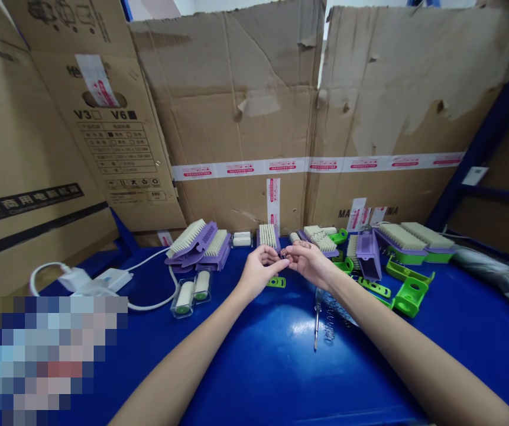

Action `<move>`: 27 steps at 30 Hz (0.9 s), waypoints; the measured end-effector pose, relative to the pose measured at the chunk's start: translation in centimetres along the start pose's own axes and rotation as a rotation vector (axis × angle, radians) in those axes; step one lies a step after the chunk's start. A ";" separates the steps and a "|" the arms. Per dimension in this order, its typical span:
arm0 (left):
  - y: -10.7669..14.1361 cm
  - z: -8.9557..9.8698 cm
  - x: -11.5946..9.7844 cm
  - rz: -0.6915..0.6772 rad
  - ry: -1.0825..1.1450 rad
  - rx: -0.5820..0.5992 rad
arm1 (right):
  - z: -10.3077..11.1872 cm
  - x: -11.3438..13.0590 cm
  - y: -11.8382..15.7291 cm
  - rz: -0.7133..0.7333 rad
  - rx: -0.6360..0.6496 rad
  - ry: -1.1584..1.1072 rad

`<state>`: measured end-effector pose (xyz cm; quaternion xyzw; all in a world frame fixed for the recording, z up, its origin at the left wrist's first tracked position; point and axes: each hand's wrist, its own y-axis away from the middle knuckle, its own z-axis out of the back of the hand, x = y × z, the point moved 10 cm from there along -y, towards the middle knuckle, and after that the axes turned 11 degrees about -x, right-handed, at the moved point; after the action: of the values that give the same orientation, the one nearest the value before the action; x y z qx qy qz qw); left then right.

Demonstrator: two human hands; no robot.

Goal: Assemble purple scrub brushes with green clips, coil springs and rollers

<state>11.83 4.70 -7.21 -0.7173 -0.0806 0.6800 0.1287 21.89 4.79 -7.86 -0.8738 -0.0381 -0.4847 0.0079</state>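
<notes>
Fingertips closed, my left hand (262, 269) and my right hand (310, 260) meet above the middle of the blue table. Between them they pinch a small dark wire piece (284, 255) that looks like a metal spring; the fingers cover part of it. Just beneath lies a flat green plastic strip (276, 282) with holes. A purple-backed brush (267, 235) with pale bristles sits behind my left hand. Below my right wrist are a screwdriver (317, 319) and a loose coil spring (329, 326).
Purple brush parts (198, 245) are piled at left, near two clear-cased rollers (185, 297). Green plastic brackets (410, 294) and more brushes (400, 236) lie at right. A white plug and cable (77, 278) rest at far left. Cardboard (236, 118) walls the back.
</notes>
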 end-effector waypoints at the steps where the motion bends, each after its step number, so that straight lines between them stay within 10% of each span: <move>1: -0.1 0.1 -0.4 -0.055 -0.035 -0.009 | 0.1 0.0 0.0 0.004 -0.008 0.000; 7: -0.3 0.3 -1.0 -0.172 -0.060 -0.038 | 0.4 0.0 -0.2 0.004 -0.025 -0.004; 27: 0.0 0.5 1.0 0.217 0.149 -0.069 | 0.1 1.3 0.1 0.227 -0.071 0.429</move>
<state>11.43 4.98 -8.21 -0.7743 -0.0162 0.6317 0.0351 22.63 4.80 -6.82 -0.7493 0.0801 -0.6561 0.0396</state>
